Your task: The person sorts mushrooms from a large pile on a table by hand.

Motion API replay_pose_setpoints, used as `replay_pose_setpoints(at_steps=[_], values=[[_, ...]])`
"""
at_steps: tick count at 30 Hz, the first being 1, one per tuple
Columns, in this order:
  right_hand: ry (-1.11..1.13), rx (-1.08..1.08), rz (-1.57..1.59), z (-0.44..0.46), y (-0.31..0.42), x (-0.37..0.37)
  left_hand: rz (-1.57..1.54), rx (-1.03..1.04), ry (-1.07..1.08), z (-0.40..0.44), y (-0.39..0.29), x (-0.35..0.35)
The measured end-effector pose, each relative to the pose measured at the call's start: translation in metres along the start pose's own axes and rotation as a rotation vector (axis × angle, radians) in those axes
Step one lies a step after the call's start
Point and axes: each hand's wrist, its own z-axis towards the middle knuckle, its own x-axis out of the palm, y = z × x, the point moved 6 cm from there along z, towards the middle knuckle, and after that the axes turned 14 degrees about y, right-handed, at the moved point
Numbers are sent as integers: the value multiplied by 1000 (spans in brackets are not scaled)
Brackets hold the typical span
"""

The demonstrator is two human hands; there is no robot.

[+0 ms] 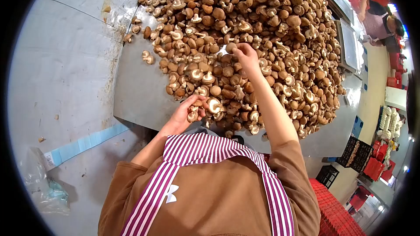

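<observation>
A large heap of brown shiitake mushrooms (280,30) covers most of the metal table (139,91). At the near left edge of the heap, my left hand (183,114) is curled around mushrooms (193,112), palm partly up. Beside its fingertips lies a mushroom with its pale underside showing (213,105). My right arm reaches forward over the heap, and my right hand (247,57) pinches a round-capped mushroom (231,48) between thumb and fingers. Around both hands lie caps and stems facing every way.
Two grey trays (348,46) stand at the table's right side. Black crates (354,153) and red crates (330,212) are stacked at the lower right. A co-worker (377,22) is at the far right. A plastic bag (46,188) lies at the lower left.
</observation>
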Motion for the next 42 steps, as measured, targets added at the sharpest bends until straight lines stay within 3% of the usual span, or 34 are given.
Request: replay_pose_setpoints(at_steps=[1, 3, 7, 11, 13, 14, 15, 17, 18, 19, 20, 21, 25, 28, 35, 37, 39, 42], values=[[46, 79, 494, -12, -2, 3, 21, -10, -6, 0, -1, 2], [151, 172, 719, -39, 9, 7, 33, -9, 14, 4, -5, 10], [193, 161, 942, -69, 18, 28, 51, 24, 89, 18, -12, 21], [270, 137, 877, -87, 41, 42, 87, 61, 52, 24, -23, 35], [311, 143, 602, -96, 54, 44, 76, 77, 93, 27, -22, 29], [349, 38, 417, -95, 49, 51, 76, 101, 147, 29, -25, 31], [522, 73, 322, -106, 81, 46, 78, 123, 206, 31, -29, 34], [581, -21, 99, -96, 93, 41, -19, 123, 82, 29, -27, 30], [457, 69, -42, -84, 93, 29, -45, 99, 103, 29, -22, 21], [311, -34, -173, -64, 93, 14, -70, 75, 124, 31, -17, 10], [287, 33, -108, -45, 100, -2, -44, 102, 177, 32, -17, 11], [152, -35, -193, -12, 77, -14, -103, 92, 115, 31, -12, 6], [-107, 102, -612, 60, 40, -58, -155, 119, 165, 24, -9, 3], [-69, 183, -879, 69, 32, -33, -266, 116, 238, 16, -10, 7], [236, -61, -787, -2, 19, 52, -263, 29, 231, 9, -6, 8], [138, -236, -777, -41, 24, 55, -218, 29, 301, 8, -8, 10], [238, -223, -644, -61, 38, 42, -240, 15, 353, 6, -5, 2], [481, -27, -324, -53, 44, 12, -259, -17, 420, 3, -5, 4]])
